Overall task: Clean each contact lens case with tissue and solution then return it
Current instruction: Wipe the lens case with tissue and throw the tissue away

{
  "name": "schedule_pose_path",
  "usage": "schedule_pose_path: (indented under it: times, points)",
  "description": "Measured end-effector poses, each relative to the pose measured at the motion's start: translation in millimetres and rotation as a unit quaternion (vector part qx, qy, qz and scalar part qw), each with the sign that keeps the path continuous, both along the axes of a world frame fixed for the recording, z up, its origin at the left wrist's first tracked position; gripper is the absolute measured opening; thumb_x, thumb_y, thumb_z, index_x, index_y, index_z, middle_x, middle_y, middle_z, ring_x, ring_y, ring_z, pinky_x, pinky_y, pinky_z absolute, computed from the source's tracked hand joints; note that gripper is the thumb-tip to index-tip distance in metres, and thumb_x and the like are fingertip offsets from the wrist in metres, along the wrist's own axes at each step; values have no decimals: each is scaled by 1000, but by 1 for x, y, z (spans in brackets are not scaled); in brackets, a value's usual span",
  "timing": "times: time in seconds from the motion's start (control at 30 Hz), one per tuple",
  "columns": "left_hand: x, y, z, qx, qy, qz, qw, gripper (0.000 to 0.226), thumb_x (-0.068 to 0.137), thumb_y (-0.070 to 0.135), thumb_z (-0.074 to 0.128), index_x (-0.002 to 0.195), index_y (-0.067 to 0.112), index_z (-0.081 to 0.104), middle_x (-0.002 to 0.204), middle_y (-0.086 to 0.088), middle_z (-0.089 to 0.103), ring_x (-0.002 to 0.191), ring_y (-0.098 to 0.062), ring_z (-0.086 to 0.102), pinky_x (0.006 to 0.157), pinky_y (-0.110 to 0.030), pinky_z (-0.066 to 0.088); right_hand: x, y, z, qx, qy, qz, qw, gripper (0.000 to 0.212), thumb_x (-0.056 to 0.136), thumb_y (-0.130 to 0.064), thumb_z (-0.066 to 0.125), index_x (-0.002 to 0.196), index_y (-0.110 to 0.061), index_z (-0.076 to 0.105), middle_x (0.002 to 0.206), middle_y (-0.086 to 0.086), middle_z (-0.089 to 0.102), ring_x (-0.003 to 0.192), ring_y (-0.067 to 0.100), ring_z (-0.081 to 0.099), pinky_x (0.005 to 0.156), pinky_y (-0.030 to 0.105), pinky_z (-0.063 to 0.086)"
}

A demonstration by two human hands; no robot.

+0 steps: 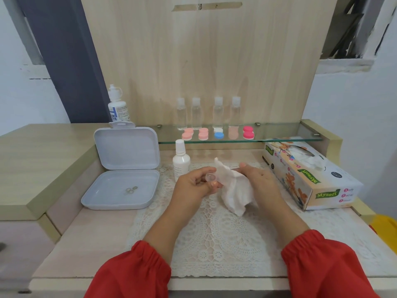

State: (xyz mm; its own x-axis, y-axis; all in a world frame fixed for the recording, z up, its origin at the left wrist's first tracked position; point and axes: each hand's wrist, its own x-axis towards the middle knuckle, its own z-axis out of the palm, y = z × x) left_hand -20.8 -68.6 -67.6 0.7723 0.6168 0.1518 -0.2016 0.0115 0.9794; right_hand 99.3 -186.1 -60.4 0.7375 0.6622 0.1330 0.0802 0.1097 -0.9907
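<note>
My left hand [194, 182] pinches a small clear contact lens case [210, 177] above the lace mat. Right beside it, my right hand [256, 179] holds a crumpled white tissue [233, 190] against the case. A small white solution bottle [181, 162] stands just behind my left hand. Several coloured lens cases, pink [187, 134], pink [203, 134], blue and white [219, 133], pale peach [233, 133] and red [248, 132], sit in a row on the glass shelf [279, 139].
An open white plastic box [122, 190] at the left holds a few small clear rings [130, 190]. A larger solution bottle [117, 106] stands behind it. Several clear bottles [207, 112] line the shelf. A tissue box [309, 177] lies at the right.
</note>
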Motion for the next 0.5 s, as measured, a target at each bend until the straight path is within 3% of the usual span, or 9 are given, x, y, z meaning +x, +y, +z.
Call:
schedule_pose_path:
  times: [0.07, 0.23, 0.37, 0.5]
  points:
    - [-1, -1, 1, 10, 10, -16, 1000, 32, 85, -10, 62, 107, 12, 67, 91, -12, 73, 87, -20, 72, 76, -24, 56, 3, -1, -3, -32, -79, -3, 996, 9, 86, -12, 69, 85, -6, 76, 78, 4, 73, 74, 17, 66, 69, 29, 50]
    - [-3, -4, -1, 29, 50, -48, 997, 35, 83, -14, 61, 102, 14, 68, 89, -10, 71, 83, -16, 71, 75, -23, 57, 3, -5, -5, -135, -256, 33, 957, 20, 79, 0, 69, 77, -18, 75, 73, -7, 70, 71, 2, 63, 67, 17, 48]
    - [0, -5, -2, 41, 60, -39, 997, 34, 81, -14, 63, 102, 12, 69, 87, -7, 72, 84, -17, 71, 77, -25, 57, 3, -2, -6, -153, -318, 8, 936, 18, 80, -9, 70, 70, -23, 71, 67, -6, 65, 65, 5, 58, 60, 21, 44]
    - [3, -8, -1, 37, 55, -14, 998, 33, 83, -12, 62, 110, 5, 67, 89, -9, 72, 83, -16, 71, 74, -23, 57, -1, 2, -8, -183, -363, -37, 913, 12, 81, -8, 65, 73, -14, 72, 67, 0, 66, 68, 16, 60, 63, 35, 47]
